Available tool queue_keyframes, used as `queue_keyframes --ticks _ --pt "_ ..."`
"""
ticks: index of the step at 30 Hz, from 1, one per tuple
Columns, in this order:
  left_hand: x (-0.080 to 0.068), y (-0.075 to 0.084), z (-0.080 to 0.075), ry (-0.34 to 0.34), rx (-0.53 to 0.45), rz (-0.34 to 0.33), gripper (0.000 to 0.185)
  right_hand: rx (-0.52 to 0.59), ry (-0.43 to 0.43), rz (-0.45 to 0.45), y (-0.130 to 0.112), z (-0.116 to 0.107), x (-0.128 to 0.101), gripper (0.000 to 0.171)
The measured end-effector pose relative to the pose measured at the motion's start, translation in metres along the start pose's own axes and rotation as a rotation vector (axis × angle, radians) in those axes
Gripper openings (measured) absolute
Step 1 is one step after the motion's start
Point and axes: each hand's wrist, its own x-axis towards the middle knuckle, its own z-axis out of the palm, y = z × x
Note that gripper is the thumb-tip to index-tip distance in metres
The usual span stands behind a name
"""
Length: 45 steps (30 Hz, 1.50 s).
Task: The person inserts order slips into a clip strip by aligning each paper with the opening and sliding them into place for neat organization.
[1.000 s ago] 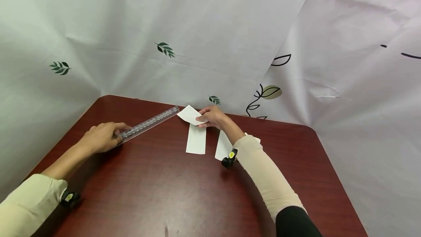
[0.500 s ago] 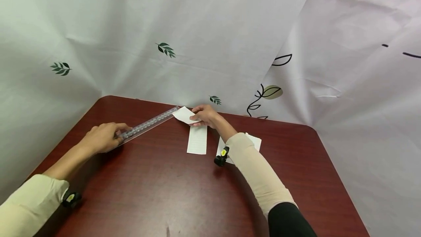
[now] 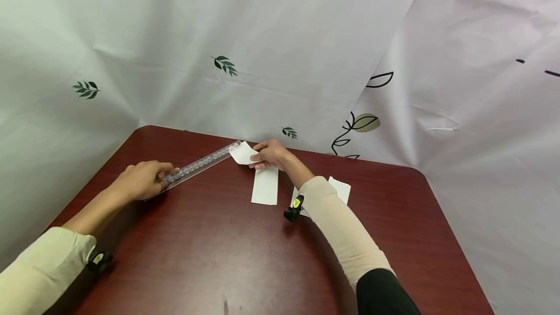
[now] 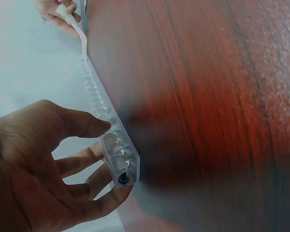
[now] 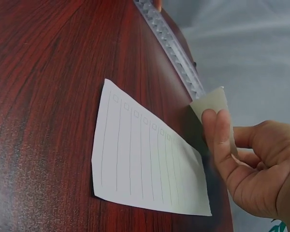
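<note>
A long clear plastic bar with a row of round shapes inside (image 3: 202, 163) slants across the table's back left. My left hand (image 3: 139, 180) holds its near end, thumb on one side and fingers on the other, as the left wrist view shows. My right hand (image 3: 273, 153) pinches a small white piece of paper (image 3: 241, 153) between thumb and fingers. That paper's left corner overlaps the bar's far end and is bent in the left wrist view. Below the right hand lies a lined sheet with small checkboxes (image 5: 140, 159), flat on the table.
More white paper (image 3: 341, 189) lies to the right, partly covered by the right forearm. The dark red wooden table (image 3: 245, 256) meets a white cloth backdrop (image 3: 280, 38) with leaf prints along its back edge.
My right hand has moved slightly left, bringing the paper over the bar's far end. The left hand keeps its hold on the bar with little movement.
</note>
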Motion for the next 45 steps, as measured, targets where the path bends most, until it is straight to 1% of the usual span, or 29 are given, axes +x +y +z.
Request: queue_keyframes --ticks 5,10,14,20,31,38,45 --pt "0.000 -0.001 -0.001 -0.005 -0.006 -0.005 0.042 -0.028 -0.024 -0.006 0.002 0.001 0.001 0.060" --pt "0.000 0.000 -0.002 0.004 -0.024 -0.030 0.044 -0.036 -0.030 -0.004 0.003 0.004 0.000 0.059" --pt "0.000 0.002 -0.002 0.014 -0.026 -0.052 0.046 -0.046 -0.046 -0.012 0.001 0.010 -0.002 0.059" --pt "0.001 0.006 -0.003 0.018 -0.029 -0.057 0.046 -0.068 -0.094 -0.028 -0.002 0.021 -0.006 0.058" --pt "0.004 0.003 -0.010 -0.030 -0.026 -0.065 0.045 -0.077 -0.132 -0.027 -0.004 0.038 -0.009 0.059" --pt "0.007 -0.003 -0.013 -0.070 -0.055 -0.076 0.044 -0.109 -0.171 -0.041 -0.004 0.049 -0.010 0.057" --pt "0.009 -0.006 -0.015 -0.081 -0.044 -0.064 0.042 -0.111 -0.205 -0.038 -0.003 0.061 -0.013 0.056"
